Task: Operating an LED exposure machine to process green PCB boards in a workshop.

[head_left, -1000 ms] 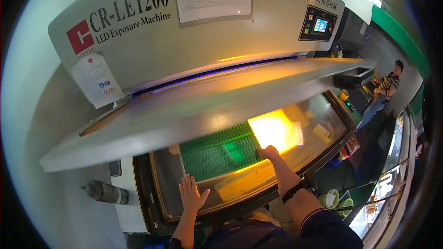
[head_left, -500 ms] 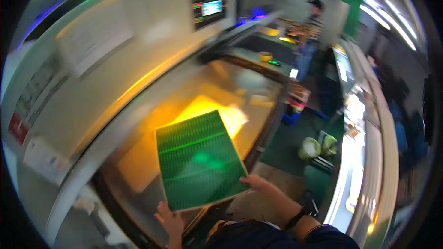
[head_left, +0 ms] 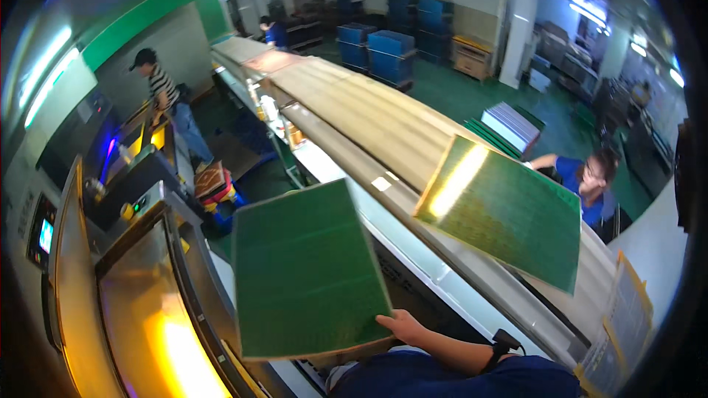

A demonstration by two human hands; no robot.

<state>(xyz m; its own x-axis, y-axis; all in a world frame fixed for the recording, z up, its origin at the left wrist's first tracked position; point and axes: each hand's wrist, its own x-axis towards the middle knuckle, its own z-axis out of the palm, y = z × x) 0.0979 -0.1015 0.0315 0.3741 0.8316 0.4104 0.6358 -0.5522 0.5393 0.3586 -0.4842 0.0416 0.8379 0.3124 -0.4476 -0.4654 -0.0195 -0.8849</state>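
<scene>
A large green circuit board panel (head_left: 306,269) is held up in front of me, tilted, its broad face toward me. My right hand (head_left: 403,326) is closed on its lower right edge, thumb over the face. My left hand does not show; the panel may be hiding it. To the right, a second green panel (head_left: 509,217) with a bright glare streak lies over the long cream-coloured bench top (head_left: 354,92).
At the left is an open machine with a glowing yellow glass bed (head_left: 151,287) and raised lid. A lit trough (head_left: 442,273) runs alongside the bench. One person in stripes (head_left: 166,96) stands far left; another in blue (head_left: 571,173) is beyond the second panel. Blue bins (head_left: 391,51) stand behind.
My view has swung right, from the machine bed to the long bench. The panel has come along in my right hand. My left hand, seen earlier at its lower left corner, is out of sight.
</scene>
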